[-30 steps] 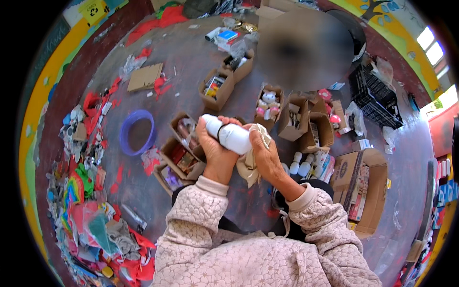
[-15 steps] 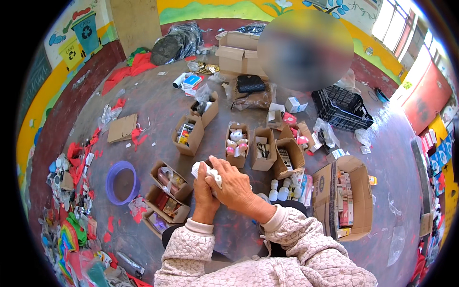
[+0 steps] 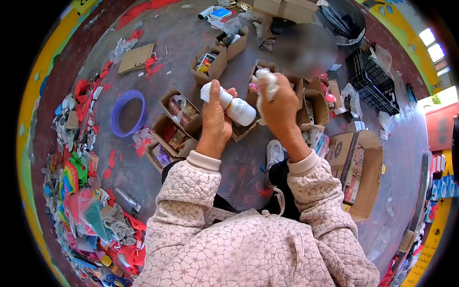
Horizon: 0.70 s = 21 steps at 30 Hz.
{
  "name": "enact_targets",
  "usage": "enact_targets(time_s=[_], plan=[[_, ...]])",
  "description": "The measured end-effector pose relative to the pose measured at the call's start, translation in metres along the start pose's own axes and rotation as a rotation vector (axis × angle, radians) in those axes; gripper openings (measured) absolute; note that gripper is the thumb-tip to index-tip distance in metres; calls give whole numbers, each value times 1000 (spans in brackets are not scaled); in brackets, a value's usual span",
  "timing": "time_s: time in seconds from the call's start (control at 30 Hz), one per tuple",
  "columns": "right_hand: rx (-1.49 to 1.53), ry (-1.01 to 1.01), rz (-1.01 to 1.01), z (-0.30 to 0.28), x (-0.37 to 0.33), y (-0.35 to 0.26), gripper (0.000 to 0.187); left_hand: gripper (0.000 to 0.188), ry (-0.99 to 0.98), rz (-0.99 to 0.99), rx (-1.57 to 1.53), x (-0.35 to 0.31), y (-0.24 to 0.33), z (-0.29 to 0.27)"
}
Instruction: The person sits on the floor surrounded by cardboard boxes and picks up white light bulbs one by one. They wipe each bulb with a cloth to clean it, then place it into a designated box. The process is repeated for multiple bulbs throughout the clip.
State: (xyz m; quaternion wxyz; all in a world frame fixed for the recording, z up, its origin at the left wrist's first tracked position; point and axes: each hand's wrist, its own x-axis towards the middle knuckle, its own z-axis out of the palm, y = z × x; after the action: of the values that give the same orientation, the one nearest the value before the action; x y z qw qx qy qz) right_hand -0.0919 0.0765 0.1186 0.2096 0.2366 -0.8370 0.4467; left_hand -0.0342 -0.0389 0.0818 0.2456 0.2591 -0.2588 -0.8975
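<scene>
My left hand [image 3: 214,122] is closed round a white plastic piece [image 3: 242,113], bottle-like, with a faceted end, a narrower neck and a wide rounded end. It is tilted, the wide end pointing right, toward my right hand. My right hand [image 3: 283,106] grips a crumpled white cloth [image 3: 266,86], slightly blurred and apart from the piece. Below and around my hands stand small open cardboard boxes. One at the left [image 3: 168,106] holds a wrapped pinkish item, and another [image 3: 154,125] has red and brown contents.
A purple basin [image 3: 113,117] sits to the left, with heaped scraps [image 3: 103,215] further down. A large carton [image 3: 368,186] of small boxes stands at right, beyond it a black crate [image 3: 370,81]. A white shoe [image 3: 274,157] shows below my right hand.
My hands, together half a second ago, have parted. The white piece now shows in my left hand, and my right hand has moved right with the cloth. The view has tilted down.
</scene>
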Motion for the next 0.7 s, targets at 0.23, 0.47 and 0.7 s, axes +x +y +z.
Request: enact_targets(time_s=[0.23, 0.47, 0.7], plan=[[-236, -243, -850, 8, -31, -14, 30, 51, 17, -306, -241, 0, 23, -3], [168, -174, -275, -20, -14, 15, 35, 42, 28, -209, -492, 4, 35, -7], [388, -111, -46, 8, -33, -19, 43, 40, 54, -223, -632, 6, 30, 3]])
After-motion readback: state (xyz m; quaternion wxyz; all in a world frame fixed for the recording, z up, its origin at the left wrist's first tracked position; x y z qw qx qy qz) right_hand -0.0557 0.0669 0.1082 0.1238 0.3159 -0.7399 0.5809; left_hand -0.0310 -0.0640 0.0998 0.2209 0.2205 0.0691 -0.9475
